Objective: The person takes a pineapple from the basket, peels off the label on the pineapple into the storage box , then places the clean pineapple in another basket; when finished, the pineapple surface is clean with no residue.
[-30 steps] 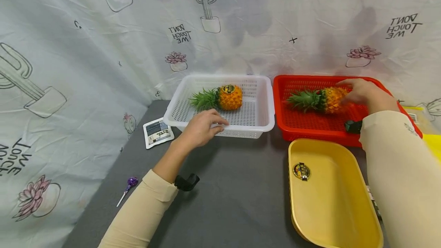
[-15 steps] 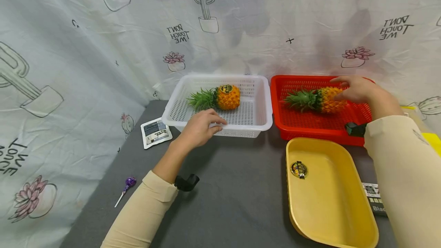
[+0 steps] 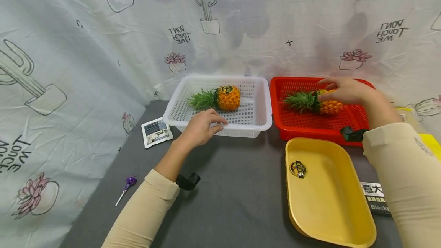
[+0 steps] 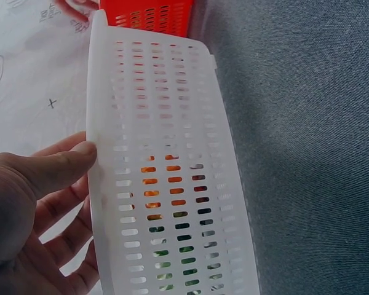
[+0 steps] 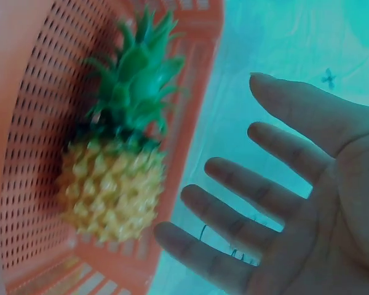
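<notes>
I take the red basket as my landmark and read across from the left. A lollipop and a packet lie far left of it on the grey mat, then the white basket sits just left of it, nearly touching, with a pineapple inside. My left hand pinches the white basket's near rim, thumb on the outer wall and fingers curled behind; I judge that this grip steadies that basket, and it should stay light so the thin plastic does not flex. Inside the red basket lies a second pineapple on its side, crown pointing left. My right hand hovers over its body with fingers spread and straight, closed on nothing; the wrist view shows a gap between palm and fruit. To take it well, I judge I should come down over the thick yellow middle, not the leaves, and wrap thumb and fingers round both sides before lifting. A yellow tray sits just in front of the red basket.
</notes>
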Demonstrator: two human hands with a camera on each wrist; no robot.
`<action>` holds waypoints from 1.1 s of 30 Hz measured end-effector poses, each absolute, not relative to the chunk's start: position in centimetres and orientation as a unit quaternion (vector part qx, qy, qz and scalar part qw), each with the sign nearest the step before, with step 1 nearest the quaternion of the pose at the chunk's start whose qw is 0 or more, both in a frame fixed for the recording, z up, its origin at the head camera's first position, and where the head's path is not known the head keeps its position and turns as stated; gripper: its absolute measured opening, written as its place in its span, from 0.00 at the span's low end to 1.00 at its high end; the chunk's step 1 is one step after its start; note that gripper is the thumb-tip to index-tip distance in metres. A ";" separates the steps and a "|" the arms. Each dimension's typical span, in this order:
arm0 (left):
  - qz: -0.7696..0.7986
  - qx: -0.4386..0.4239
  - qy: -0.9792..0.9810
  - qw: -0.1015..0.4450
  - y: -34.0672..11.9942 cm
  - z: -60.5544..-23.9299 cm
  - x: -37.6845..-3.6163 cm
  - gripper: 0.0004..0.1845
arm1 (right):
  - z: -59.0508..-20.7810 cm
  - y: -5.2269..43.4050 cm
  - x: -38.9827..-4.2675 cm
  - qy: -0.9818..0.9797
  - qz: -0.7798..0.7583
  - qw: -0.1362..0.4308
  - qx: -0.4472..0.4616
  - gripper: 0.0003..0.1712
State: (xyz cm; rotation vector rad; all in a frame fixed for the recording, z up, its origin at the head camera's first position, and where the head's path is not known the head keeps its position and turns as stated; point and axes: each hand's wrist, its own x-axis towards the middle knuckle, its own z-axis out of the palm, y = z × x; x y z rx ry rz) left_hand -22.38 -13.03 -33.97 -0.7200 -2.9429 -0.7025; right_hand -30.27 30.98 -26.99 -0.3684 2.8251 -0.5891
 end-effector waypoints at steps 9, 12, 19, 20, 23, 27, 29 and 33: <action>-0.228 -0.226 -0.947 0.020 -13.0 -34.2 -22.3 0.13 | -26.2 26.8 -29.9 0.954 -0.265 0.074 -0.116 0.33; -0.227 -0.226 -0.947 0.022 -13.0 -34.2 -22.3 0.13 | -26.1 25.5 -29.9 0.949 -0.282 0.084 -0.114 0.33; -0.229 -0.228 -0.946 0.022 -13.1 -34.1 -22.3 0.13 | -25.9 22.5 -29.6 0.937 -0.318 0.095 -0.113 0.33; -0.228 -0.227 -0.946 0.021 -13.1 -34.1 -22.3 0.13 | -25.9 22.1 -29.6 0.935 -0.323 0.096 -0.113 0.33; -0.229 -0.225 -0.947 0.018 -13.1 -34.1 -22.3 0.12 | -25.8 20.9 -29.7 0.932 -0.331 0.099 -0.112 0.33; -0.229 -0.229 -0.946 0.020 -13.1 -34.2 -22.4 0.12 | -25.6 19.4 -29.8 0.931 -0.335 0.098 -0.106 0.31; -0.230 -0.229 -0.946 0.020 -13.0 -34.2 -22.4 0.12 | -25.5 18.8 -30.0 0.931 -0.336 0.099 -0.100 0.32; -0.231 -0.229 -0.945 0.019 -13.1 -34.1 -22.4 0.12 | -25.4 17.5 -30.4 0.931 -0.338 0.100 -0.091 0.30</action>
